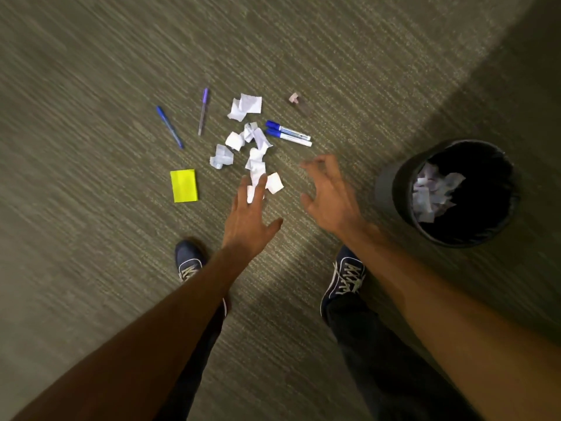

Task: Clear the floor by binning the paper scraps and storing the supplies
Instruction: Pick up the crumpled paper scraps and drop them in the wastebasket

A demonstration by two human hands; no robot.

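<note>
Several white paper scraps [246, 138] lie crumpled on the carpet ahead of me. Two blue-capped markers [288, 134] rest side by side to their right. A blue pen [170, 127] and a purple pen [202, 111] lie to the left, with a yellow sticky-note pad [184, 185] nearer me. My left hand [249, 217] reaches out flat, its fingertips over the nearest scraps, holding nothing. My right hand [329, 192] hovers beside it with fingers curled and spread, empty. A black bin [385, 189] at the right holds several paper scraps.
A small pinkish eraser-like object [294, 98] lies beyond the markers. My two dark sneakers [346, 278] stand on the grey-green carpet [91, 86] just behind the hands. The bin stands within an arm's length of my right hand.
</note>
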